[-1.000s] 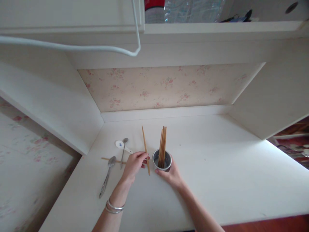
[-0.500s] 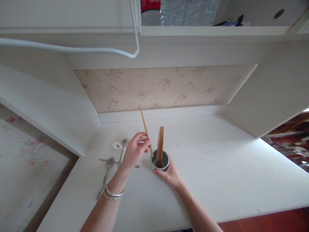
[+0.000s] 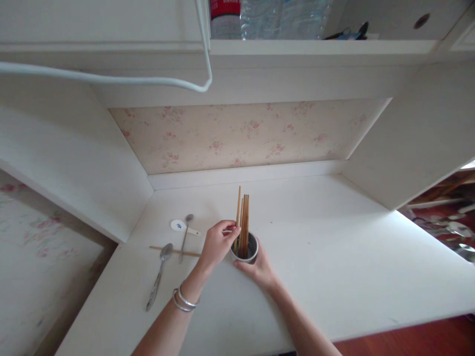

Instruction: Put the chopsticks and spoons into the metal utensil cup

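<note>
My left hand (image 3: 221, 242) pinches a wooden chopstick (image 3: 238, 205) whose lower end is inside a round metal cup (image 3: 253, 257). Several other chopsticks (image 3: 245, 222) lean upright together in that cup. Around the cup's right and near side my right hand (image 3: 258, 267) is wrapped, steadying it on the white counter. Left of my left hand lie a large metal spoon (image 3: 162, 269), a thin long-handled spoon (image 3: 186, 235), a white spoon with a blue mark (image 3: 178, 225) and a single chopstick (image 3: 156, 247), partly crossed by the large spoon.
The white counter (image 3: 334, 237) stretches to both sides, ending at a floral-papered back wall (image 3: 252, 133). Side panels flank it. Overhead, a shelf (image 3: 315, 47) holds plastic bottles (image 3: 282, 20), and a white cable (image 3: 111, 79) hangs at upper left.
My left hand has moved right and lowered the chopstick into the cup, turning it from slanted to nearly upright beside the others. My right hand keeps its grip on the cup.
</note>
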Available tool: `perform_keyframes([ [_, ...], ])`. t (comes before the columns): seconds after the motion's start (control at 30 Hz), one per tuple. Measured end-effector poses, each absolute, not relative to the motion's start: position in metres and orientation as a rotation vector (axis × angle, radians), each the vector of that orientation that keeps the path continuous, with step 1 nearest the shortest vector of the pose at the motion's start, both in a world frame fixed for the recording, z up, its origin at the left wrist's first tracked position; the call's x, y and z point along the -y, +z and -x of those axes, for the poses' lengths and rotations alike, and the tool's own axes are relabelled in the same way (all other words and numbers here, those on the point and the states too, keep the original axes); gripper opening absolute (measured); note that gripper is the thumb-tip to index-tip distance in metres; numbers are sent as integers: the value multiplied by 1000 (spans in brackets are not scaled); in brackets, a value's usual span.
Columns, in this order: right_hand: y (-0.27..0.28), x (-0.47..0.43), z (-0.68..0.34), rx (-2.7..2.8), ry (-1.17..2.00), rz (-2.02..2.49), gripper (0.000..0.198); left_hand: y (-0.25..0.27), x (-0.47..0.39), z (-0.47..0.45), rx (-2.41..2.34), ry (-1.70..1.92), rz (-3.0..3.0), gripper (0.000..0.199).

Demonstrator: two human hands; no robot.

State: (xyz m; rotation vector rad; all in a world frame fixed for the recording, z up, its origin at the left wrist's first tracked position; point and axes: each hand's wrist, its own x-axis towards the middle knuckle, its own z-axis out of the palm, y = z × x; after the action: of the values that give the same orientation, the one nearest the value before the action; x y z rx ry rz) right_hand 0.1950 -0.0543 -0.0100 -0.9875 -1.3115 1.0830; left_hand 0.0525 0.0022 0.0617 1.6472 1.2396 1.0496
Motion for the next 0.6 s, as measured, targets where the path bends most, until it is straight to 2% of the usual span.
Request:
perform_keyframes([
  [0.23,-8,55,-195,1305,1068,999,79,47,1,-52,-1263,993,-1592,26],
  [0.6,-9,55,-194,1313,1034,1017,80,53,2,-52,-1243,1028,-1711,23],
])
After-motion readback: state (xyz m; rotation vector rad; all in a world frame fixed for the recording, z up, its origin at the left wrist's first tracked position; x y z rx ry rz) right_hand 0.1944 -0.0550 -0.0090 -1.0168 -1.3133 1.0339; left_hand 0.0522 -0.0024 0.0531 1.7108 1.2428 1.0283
